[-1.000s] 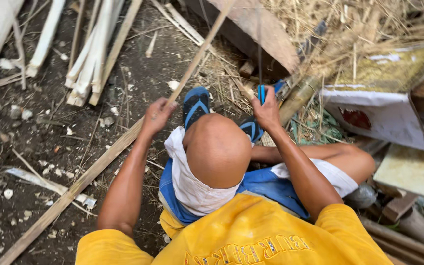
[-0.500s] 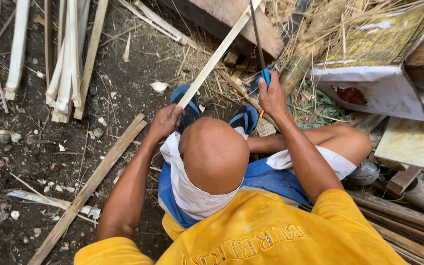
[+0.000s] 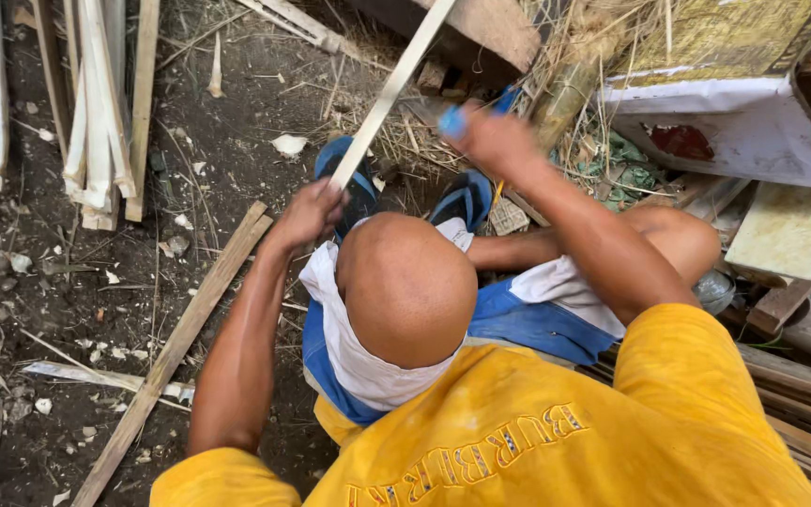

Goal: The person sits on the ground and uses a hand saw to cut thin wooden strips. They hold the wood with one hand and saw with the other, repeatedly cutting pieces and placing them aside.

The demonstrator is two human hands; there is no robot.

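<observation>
My left hand (image 3: 307, 214) is shut on the lower end of a long pale bamboo strip (image 3: 391, 89) that slants up to the top of the head view. My right hand (image 3: 502, 141), blurred, grips a blue-handled tool (image 3: 452, 122) just right of the strip; its blade cannot be made out. Both hands are held out above my feet in blue sandals (image 3: 466, 199). A yellow shirt, a white cloth at the neck and blue shorts fill the foreground.
A long wooden slat (image 3: 190, 329) lies diagonally on the dark dirt at left. A bundle of pale split strips (image 3: 96, 113) lies at top left. A white panel (image 3: 725, 122), boards (image 3: 795, 235) and dry straw (image 3: 593, 38) crowd the right and top.
The pale strip has come off the ground and now stands steeper in my left hand. My right hand with the blue-handled tool has shifted closer to the strip.
</observation>
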